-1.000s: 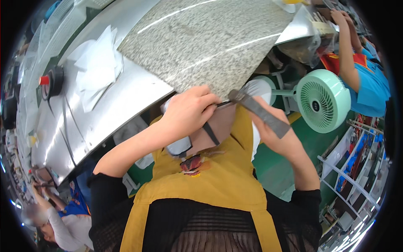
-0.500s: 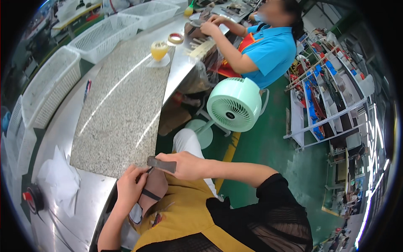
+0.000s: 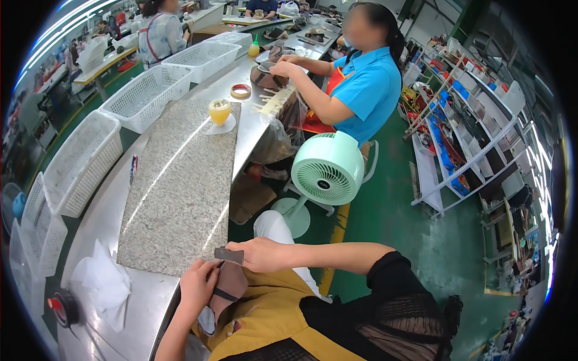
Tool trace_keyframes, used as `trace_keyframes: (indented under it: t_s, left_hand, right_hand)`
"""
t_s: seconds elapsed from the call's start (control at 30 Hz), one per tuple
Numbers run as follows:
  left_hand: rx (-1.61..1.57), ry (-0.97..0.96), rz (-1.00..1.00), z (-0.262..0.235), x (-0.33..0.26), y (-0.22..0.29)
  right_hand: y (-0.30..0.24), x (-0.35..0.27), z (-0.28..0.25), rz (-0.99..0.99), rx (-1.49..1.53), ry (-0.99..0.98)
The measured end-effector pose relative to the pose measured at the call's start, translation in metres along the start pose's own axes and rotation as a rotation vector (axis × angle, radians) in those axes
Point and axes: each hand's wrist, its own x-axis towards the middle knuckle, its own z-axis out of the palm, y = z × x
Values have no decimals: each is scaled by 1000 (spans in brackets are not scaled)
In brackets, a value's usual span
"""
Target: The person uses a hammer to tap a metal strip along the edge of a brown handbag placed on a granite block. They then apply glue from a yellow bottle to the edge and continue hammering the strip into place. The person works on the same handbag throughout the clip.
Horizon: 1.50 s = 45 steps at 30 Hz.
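My left hand (image 3: 195, 287) is closed on the edge of a brown leather-like piece (image 3: 230, 280), which rests against my lap beside the bench edge. A black strip crosses this piece, and a pale lining shows at its lower end. In my right hand (image 3: 257, 255) is a dark grey, flat, block-like tool (image 3: 229, 256); its handle, if any, is hidden by my fingers. The tool lies right above the top edge of the brown piece, close to my left fingertips. Whether it touches the piece I cannot tell.
A speckled stone slab (image 3: 174, 186) covers much of the metal bench, with a yellow glue pot (image 3: 220, 113) at its far end. White baskets (image 3: 84, 162) line the left. A green fan (image 3: 325, 168) stands right, near a co-worker in blue (image 3: 367, 90). White sheets (image 3: 102, 286) lie lower left.
My view has tilted up, so the scene sits lower and more of the far room shows. Both hands keep their hold, with the tool still at the brown piece's top edge.
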Motion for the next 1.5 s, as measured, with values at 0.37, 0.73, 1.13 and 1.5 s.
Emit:
trace_keyframes:
  t_s: [0.37,0.73,1.13,1.5]
  left_hand:
    - [1,17,-9,2,-1,0]
    - [26,46,4,1,-5,-5]
    - [107,103,97,10,-5,7]
    - [137,109,90,11,-7,-1]
  right_hand:
    - [-3,-1,-7,-14,87,3]
    - [-1,5,-14,-61,92,-39]
    - [-1,-2,-19,93,98,-107]
    - [4,-2,-16,73,352,9]
